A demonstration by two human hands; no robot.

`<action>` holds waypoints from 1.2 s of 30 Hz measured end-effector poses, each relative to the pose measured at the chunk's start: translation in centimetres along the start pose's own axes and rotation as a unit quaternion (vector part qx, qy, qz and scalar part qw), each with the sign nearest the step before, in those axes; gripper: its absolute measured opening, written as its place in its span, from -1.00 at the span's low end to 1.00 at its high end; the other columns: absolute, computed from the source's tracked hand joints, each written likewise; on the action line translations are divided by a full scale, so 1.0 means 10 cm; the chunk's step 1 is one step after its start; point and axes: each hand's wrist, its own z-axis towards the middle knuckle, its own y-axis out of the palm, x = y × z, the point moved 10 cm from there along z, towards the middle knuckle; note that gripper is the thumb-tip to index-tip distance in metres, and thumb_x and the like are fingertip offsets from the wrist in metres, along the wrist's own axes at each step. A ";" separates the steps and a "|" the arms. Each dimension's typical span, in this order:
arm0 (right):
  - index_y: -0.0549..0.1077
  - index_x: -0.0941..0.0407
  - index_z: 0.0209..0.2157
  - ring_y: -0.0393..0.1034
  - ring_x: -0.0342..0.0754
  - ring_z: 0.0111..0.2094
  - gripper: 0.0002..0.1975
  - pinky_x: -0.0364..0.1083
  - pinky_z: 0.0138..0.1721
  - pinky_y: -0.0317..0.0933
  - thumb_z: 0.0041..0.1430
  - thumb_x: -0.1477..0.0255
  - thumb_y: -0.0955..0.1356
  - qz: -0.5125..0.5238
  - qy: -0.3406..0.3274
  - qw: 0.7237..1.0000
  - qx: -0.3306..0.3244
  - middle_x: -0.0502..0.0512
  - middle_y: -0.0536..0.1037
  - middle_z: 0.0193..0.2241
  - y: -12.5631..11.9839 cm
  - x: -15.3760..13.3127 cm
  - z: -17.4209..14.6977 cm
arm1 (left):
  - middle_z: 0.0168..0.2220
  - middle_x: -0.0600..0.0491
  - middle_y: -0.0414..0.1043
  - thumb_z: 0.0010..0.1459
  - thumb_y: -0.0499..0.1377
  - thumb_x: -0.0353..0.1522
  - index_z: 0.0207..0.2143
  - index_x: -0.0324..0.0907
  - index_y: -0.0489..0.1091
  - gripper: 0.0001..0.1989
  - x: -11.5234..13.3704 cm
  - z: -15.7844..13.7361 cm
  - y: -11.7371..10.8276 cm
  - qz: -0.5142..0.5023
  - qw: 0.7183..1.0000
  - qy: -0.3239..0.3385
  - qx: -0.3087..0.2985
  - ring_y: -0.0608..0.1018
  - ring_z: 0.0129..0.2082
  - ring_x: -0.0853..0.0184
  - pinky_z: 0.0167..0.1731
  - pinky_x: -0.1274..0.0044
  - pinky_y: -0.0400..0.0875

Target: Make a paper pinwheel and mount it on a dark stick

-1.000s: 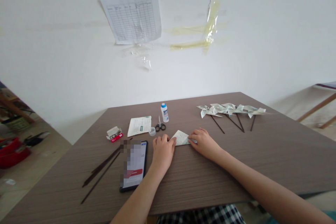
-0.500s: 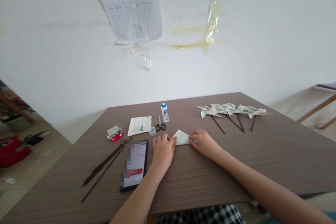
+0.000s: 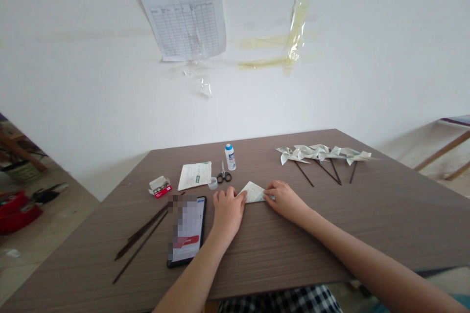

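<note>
A small sheet of printed paper [image 3: 253, 192], folded to a triangle with its peak away from me, lies on the table. My left hand [image 3: 229, 207] pinches its left corner, fingers curled. At the opposite corner my right hand [image 3: 284, 197] holds the paper between thumb and fingers. Just beyond the left hand are a roll of clear tape [image 3: 212, 183] and black-handled scissors [image 3: 223, 176]. Behind them stands a white glue bottle [image 3: 230, 157] with a blue cap. A stack of printed paper squares [image 3: 194, 175] lies to the left of the scissors.
Several paper pinwheels [image 3: 323, 153] on dark sticks lie at the back right. On the left are a small red-and-white box [image 3: 160, 187], dark thin sticks [image 3: 141, 234] and a phone [image 3: 189, 234] beside my left forearm. The wall [image 3: 257, 107] borders the table's far edge.
</note>
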 end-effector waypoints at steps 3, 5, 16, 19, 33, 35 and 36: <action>0.85 0.09 -0.14 0.68 0.20 0.03 -0.75 0.14 0.23 0.50 0.52 0.49 0.44 -0.002 -0.001 1.000 0.001 0.27 0.78 -0.07 0.01 0.00 0.00 | 0.14 -0.18 0.66 0.64 0.15 -0.34 0.34 0.08 0.70 -0.57 0.00 0.00 0.00 -0.003 1.000 -0.003 -0.005 0.62 0.11 -0.04 0.35 0.04 0.37; 0.84 0.08 -0.15 0.68 0.19 0.02 -0.76 0.12 0.21 0.50 0.52 0.48 0.45 0.000 -0.002 1.000 0.002 0.26 0.78 -0.07 0.01 0.00 0.00 | 0.13 -0.18 0.66 0.64 0.15 -0.33 0.35 0.08 0.70 -0.57 0.00 0.00 -0.01 -0.004 1.000 -0.003 -0.002 0.61 0.11 -0.05 0.36 0.02 0.36; 0.84 0.11 -0.13 0.69 0.21 0.05 -0.75 0.15 0.24 0.51 0.52 0.49 0.43 -0.007 -0.002 1.000 -0.004 0.29 0.79 -0.05 0.00 -0.01 0.00 | 0.15 -0.18 0.66 0.64 0.15 -0.33 0.34 0.07 0.71 -0.58 0.01 0.00 -0.02 -0.008 1.000 -0.009 -0.007 0.61 0.13 -0.06 0.41 -0.02 0.33; 0.82 0.10 -0.16 0.68 0.22 0.03 -0.78 0.16 0.23 0.50 0.51 0.48 0.45 -0.017 -0.008 1.000 0.010 0.29 0.78 -0.07 -0.02 -0.02 0.00 | 0.13 -0.17 0.65 0.62 0.17 -0.33 0.32 0.07 0.72 -0.59 0.01 0.00 -0.03 -0.010 1.000 -0.008 -0.001 0.60 0.14 -0.04 0.41 -0.03 0.32; 0.84 0.02 0.11 0.65 0.20 0.00 -0.70 0.18 0.23 0.47 0.54 0.50 0.44 -0.020 -0.026 0.999 0.013 0.26 0.74 -0.09 -0.04 -0.09 -0.03 | 0.11 -0.21 0.68 0.65 0.14 -0.26 0.13 -0.04 0.81 -0.61 0.07 0.08 -0.09 -0.001 1.000 -0.031 -0.001 0.64 0.19 -0.07 0.45 -0.10 0.31; 0.83 0.03 0.10 0.65 0.20 0.01 -0.71 0.18 0.24 0.47 0.54 0.49 0.45 -0.019 -0.024 0.999 0.012 0.26 0.73 -0.08 -0.03 -0.09 -0.03 | 0.11 -0.21 0.69 0.64 0.16 -0.27 0.12 -0.04 0.81 -0.63 0.08 0.09 -0.10 0.002 1.000 -0.028 0.003 0.64 0.20 -0.08 0.45 -0.10 0.31; 0.83 0.04 0.10 0.65 0.21 0.01 -0.71 0.18 0.24 0.48 0.54 0.48 0.45 -0.020 -0.021 1.000 0.009 0.26 0.73 -0.07 -0.03 -0.08 -0.03 | 0.10 -0.21 0.69 0.63 0.17 -0.26 0.11 -0.04 0.81 -0.64 0.09 0.09 -0.11 0.005 1.000 -0.026 0.004 0.63 0.20 -0.08 0.46 -0.10 0.31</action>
